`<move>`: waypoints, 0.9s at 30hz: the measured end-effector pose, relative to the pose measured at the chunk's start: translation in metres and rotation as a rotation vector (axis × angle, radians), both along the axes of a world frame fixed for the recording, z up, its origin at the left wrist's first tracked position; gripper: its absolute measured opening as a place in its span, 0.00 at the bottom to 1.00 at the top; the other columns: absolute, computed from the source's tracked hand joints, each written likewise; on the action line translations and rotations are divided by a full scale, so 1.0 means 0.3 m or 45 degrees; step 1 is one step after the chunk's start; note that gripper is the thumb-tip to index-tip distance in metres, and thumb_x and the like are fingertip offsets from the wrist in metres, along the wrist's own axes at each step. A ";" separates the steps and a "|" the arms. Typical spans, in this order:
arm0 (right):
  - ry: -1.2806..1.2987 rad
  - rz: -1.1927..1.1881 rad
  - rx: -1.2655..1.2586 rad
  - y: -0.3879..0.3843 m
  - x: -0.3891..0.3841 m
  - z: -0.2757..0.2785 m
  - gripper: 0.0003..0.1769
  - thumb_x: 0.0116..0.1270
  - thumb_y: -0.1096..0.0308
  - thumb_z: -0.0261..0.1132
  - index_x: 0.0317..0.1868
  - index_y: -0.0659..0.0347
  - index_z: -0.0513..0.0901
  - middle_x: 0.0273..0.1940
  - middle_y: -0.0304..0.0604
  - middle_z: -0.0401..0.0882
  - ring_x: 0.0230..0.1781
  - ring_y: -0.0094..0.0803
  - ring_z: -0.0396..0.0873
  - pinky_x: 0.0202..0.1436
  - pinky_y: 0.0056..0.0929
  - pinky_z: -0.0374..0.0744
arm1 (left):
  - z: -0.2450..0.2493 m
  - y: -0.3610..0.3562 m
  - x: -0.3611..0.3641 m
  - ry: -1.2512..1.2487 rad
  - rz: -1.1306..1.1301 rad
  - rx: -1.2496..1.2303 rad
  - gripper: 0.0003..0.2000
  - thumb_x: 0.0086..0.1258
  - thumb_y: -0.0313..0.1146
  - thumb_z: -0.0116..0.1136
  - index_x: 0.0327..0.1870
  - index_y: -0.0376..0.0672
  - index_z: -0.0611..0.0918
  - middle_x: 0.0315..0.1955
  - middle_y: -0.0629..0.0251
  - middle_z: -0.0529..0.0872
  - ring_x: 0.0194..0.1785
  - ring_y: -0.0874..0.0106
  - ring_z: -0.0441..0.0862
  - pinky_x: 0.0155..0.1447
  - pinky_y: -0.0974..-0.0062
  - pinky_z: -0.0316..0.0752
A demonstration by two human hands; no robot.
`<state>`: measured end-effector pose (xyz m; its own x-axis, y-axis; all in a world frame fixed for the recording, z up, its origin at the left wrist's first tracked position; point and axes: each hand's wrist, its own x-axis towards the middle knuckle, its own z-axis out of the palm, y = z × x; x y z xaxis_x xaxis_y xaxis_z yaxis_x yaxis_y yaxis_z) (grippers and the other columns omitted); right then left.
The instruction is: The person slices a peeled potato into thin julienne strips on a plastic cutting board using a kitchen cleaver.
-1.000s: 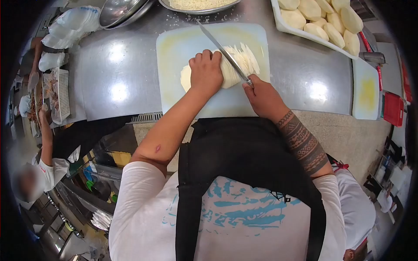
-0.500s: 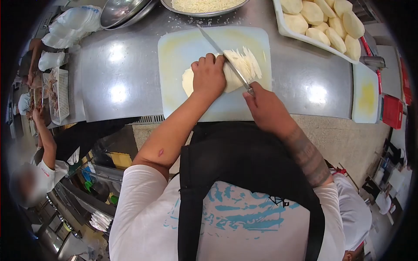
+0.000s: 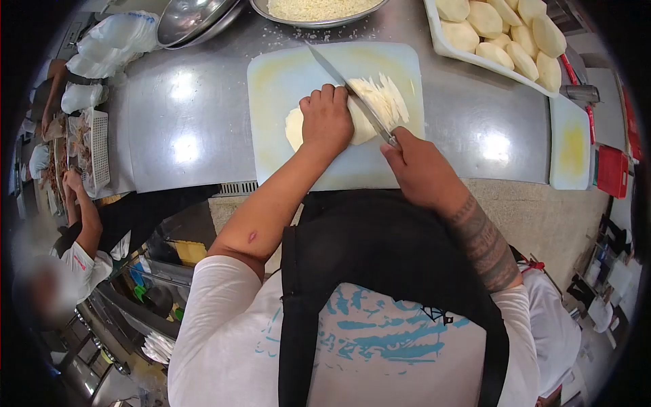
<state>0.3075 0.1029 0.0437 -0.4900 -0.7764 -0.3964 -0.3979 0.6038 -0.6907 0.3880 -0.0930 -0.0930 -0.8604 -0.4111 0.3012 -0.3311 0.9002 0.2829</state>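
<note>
On the white cutting board [image 3: 274, 78], my left hand [image 3: 327, 117] presses down with curled fingers on pale potato slices [image 3: 294, 129], which show on both sides of it. The handle of a long kitchen knife [image 3: 331, 71] is in my right hand [image 3: 422, 169]. Its blade slants up and left across the board, close beside my left fingertips. Thin cut potato strips [image 3: 388, 100] lie fanned out to the right of the blade. My palm hides part of the slices.
A white tub [image 3: 488, 70] of peeled potatoes [image 3: 485, 20] stands at the upper right. Behind the board is a metal bowl [image 3: 319, 22] of pale chopped pieces, with metal bowls [image 3: 196, 24] to its left. Another person's hands [image 3: 72, 180] are at the far left, near a white basket [image 3: 100, 149].
The knife and both my hands stay in nearly the same place, with the view shifted slightly. At the far left, the other person's arm has moved a little.
</note>
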 end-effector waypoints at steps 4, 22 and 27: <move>0.045 -0.015 0.047 0.000 0.017 -0.130 0.19 0.86 0.55 0.57 0.54 0.68 0.76 0.39 0.65 0.88 0.45 0.67 0.86 0.51 0.62 0.81 | 0.000 0.007 0.003 -0.024 0.005 0.032 0.09 0.68 0.29 0.58 0.48 0.43 0.81 0.44 0.58 0.82 0.49 0.55 0.80 0.57 0.51 0.67; 0.093 0.000 0.096 -0.018 0.026 -0.197 0.21 0.86 0.53 0.55 0.50 0.67 0.75 0.37 0.65 0.88 0.43 0.65 0.88 0.49 0.61 0.83 | 0.134 -0.040 0.054 0.244 -0.146 0.394 0.13 0.68 0.21 0.65 0.52 0.38 0.82 0.50 0.49 0.83 0.57 0.52 0.82 0.62 0.54 0.77; 0.171 -0.017 0.091 -0.021 0.055 -0.186 0.20 0.86 0.54 0.56 0.50 0.67 0.75 0.38 0.64 0.88 0.43 0.63 0.88 0.49 0.60 0.84 | 0.384 0.019 0.046 0.099 -0.643 0.204 0.08 0.67 0.27 0.71 0.44 0.44 0.86 0.51 0.56 0.85 0.55 0.55 0.83 0.62 0.57 0.76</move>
<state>0.3241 0.0967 -0.0122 -0.5524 -0.7415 -0.3809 -0.4752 0.6556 -0.5869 0.4018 -0.0873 0.0222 -0.9407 0.0023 0.3393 0.1596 0.8855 0.4363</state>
